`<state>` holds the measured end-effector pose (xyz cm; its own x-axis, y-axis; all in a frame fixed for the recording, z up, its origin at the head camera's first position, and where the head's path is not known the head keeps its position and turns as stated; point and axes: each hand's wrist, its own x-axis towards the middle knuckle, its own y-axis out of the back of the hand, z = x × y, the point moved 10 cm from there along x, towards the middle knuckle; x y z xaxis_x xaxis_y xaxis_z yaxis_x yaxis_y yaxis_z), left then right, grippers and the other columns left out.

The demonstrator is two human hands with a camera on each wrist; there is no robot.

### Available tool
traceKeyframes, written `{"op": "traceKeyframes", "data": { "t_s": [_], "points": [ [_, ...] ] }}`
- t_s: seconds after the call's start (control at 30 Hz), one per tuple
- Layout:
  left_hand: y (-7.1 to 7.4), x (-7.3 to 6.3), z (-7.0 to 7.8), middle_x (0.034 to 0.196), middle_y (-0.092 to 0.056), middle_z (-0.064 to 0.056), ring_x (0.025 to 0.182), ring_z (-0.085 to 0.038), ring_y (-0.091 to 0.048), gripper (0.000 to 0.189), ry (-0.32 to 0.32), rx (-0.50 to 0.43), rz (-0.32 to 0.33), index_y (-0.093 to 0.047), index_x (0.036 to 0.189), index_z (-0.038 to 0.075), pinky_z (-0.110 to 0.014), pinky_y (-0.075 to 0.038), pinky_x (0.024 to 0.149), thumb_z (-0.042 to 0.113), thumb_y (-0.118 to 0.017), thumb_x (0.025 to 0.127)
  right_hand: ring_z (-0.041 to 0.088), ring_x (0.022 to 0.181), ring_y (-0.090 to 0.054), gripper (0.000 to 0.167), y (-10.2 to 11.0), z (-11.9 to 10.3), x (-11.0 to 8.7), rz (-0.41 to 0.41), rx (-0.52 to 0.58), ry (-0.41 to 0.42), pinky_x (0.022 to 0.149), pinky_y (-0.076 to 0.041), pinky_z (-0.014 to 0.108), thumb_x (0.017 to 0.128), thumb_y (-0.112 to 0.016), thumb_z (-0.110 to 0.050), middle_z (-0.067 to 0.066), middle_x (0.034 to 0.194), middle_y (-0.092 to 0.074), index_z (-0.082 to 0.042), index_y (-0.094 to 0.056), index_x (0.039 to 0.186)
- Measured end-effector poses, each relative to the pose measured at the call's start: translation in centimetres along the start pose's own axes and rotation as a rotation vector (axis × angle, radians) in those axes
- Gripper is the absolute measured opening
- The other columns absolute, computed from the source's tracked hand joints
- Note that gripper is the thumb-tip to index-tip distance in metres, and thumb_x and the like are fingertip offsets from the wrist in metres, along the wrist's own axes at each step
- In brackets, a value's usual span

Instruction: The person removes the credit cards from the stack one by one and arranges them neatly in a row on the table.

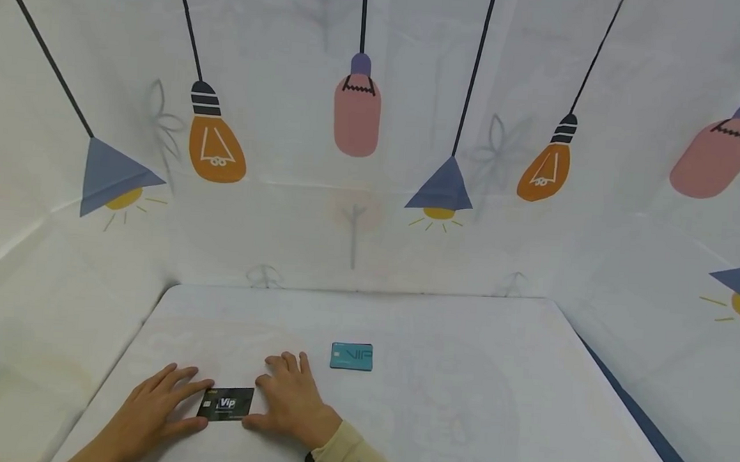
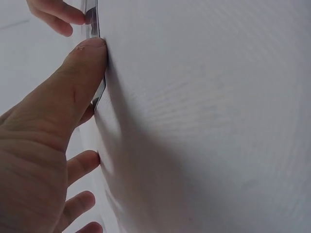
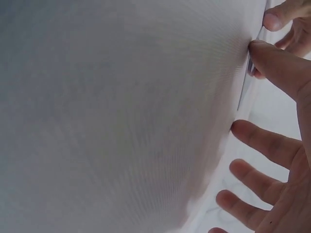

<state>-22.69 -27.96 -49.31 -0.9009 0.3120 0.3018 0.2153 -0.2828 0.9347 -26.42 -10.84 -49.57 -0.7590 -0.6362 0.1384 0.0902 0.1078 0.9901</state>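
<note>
A black card (image 1: 226, 404) marked "Vip" lies on the white table between the two hands. The left hand (image 1: 153, 408) grips its left end, thumb at the near corner and index finger at the far one; the left wrist view shows that thumb (image 2: 90, 63) against the card's edge. On the other side, the right hand (image 1: 294, 405) has its thumb at the near right corner. Its index finger (image 3: 262, 138) touches the tabletop just past the card's end, and the other fingers are spread. A teal card (image 1: 351, 356) lies farther back, beyond the right hand.
The white table (image 1: 493, 398) runs back to a fabric wall (image 1: 282, 233) printed with hanging lamps and bulbs. Fabric also stands along both sides. A dark blue strip (image 1: 643, 413) borders the table's right edge.
</note>
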Motion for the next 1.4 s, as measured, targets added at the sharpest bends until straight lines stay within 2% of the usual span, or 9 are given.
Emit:
{"op": "traceKeyframes", "data": {
  "t_s": [0.17, 0.3, 0.37, 0.5, 0.67, 0.73, 0.97, 1.23, 1.4],
  "points": [
    [0.2, 0.3, 0.3, 0.126, -0.064, -0.012, 0.122, -0.05, -0.051, 0.061, -0.006, -0.031, 0.032, -0.072, 0.121, 0.021, -0.066, -0.04, 0.094, 0.056, -0.084, 0.073, 0.019, 0.132, -0.045, 0.055, -0.1, 0.7, -0.4, -0.016, 0.029, -0.005, 0.112, -0.038, 0.05, 0.085, -0.063, -0.074, -0.008, 0.143, -0.052, -0.035, -0.07, 0.123],
    [0.4, 1.1, 1.0, 0.124, -0.065, -0.012, 0.12, -0.05, -0.053, 0.056, -0.021, -0.035, 0.076, -0.071, 0.119, 0.02, -0.067, -0.043, 0.092, 0.051, -0.085, 0.075, 0.019, 0.133, -0.044, 0.049, -0.1, 1.7, -1.0, -0.022, 0.073, -0.016, 0.112, -0.037, 0.05, 0.09, -0.061, -0.07, -0.009, 0.145, -0.051, -0.036, -0.069, 0.125],
    [0.6, 1.8, 1.6, 0.124, -0.065, -0.012, 0.12, -0.05, -0.054, 0.053, -0.035, -0.029, 0.097, -0.072, 0.119, 0.018, -0.067, -0.045, 0.091, 0.048, -0.085, 0.078, 0.019, 0.134, -0.044, 0.047, 0.1, 2.5, -1.4, -0.014, 0.09, -0.028, 0.112, -0.037, 0.051, 0.091, -0.061, -0.067, -0.008, 0.145, -0.05, -0.036, -0.068, 0.125],
    [0.7, 3.3, 3.0, 0.126, -0.064, -0.012, 0.122, -0.05, -0.054, 0.05, -0.052, -0.027, 0.096, -0.07, 0.122, 0.016, -0.068, -0.045, 0.093, 0.045, -0.081, 0.083, 0.019, 0.135, -0.044, 0.048, 0.6, 4.5, -2.3, 0.005, 0.11, -0.068, 0.113, -0.037, 0.054, 0.092, -0.062, -0.064, -0.007, 0.145, -0.051, -0.033, -0.066, 0.128],
    [1.3, 5.4, 5.4, 0.127, -0.064, -0.015, 0.121, -0.05, -0.055, 0.05, -0.12, -0.031, 0.117, -0.069, 0.124, 0.012, -0.065, -0.046, 0.095, 0.041, -0.081, 0.085, 0.021, 0.135, -0.046, 0.049, 1.6, 7.1, -3.5, 0.053, 0.144, -0.103, 0.114, -0.036, 0.048, 0.093, -0.064, -0.06, -0.003, 0.145, -0.051, -0.028, -0.065, 0.13],
    [1.2, 6.4, 6.1, 0.128, -0.064, -0.015, 0.122, -0.049, -0.055, 0.051, -0.124, -0.032, 0.111, -0.069, 0.125, 0.012, -0.065, -0.046, 0.095, 0.042, -0.08, 0.086, 0.022, 0.133, -0.047, 0.049, 2.3, 8.2, -4.1, 0.086, 0.158, -0.106, 0.114, -0.037, 0.046, 0.093, -0.065, -0.058, -0.001, 0.145, -0.051, -0.026, -0.065, 0.13],
    [-0.7, 9.1, 8.3, 0.132, -0.062, -0.016, 0.127, -0.048, -0.052, 0.054, -0.113, -0.044, 0.051, -0.067, 0.129, 0.011, -0.066, -0.043, 0.099, 0.046, -0.076, 0.089, 0.027, 0.135, -0.046, 0.05, 4.1, 12.2, -6.0, 0.172, 0.251, -0.134, 0.114, -0.034, 0.049, 0.091, -0.072, -0.05, 0.004, 0.145, -0.053, -0.02, -0.065, 0.131],
    [-3.8, 11.2, 10.1, 0.135, -0.059, -0.016, 0.131, -0.046, -0.049, 0.059, -0.081, -0.043, -0.085, -0.064, 0.133, 0.01, -0.064, -0.039, 0.106, 0.05, -0.074, 0.089, 0.032, 0.136, -0.045, 0.056, 3.8, 16.8, -7.7, 0.161, 0.29, -0.211, 0.113, -0.035, 0.052, 0.088, -0.077, -0.049, 0.009, 0.146, -0.052, -0.018, -0.063, 0.132],
    [-5.0, 12.6, 11.2, 0.137, -0.058, -0.017, 0.133, -0.045, -0.047, 0.062, -0.106, -0.065, -0.111, -0.063, 0.134, 0.009, -0.062, -0.038, 0.108, 0.051, -0.073, 0.09, 0.035, 0.137, -0.043, 0.063, 3.5, 19.0, -8.5, 0.131, 0.3, -0.237, 0.113, -0.033, 0.055, 0.085, -0.079, -0.049, 0.013, 0.147, -0.051, -0.015, -0.061, 0.135]
  ]
}}
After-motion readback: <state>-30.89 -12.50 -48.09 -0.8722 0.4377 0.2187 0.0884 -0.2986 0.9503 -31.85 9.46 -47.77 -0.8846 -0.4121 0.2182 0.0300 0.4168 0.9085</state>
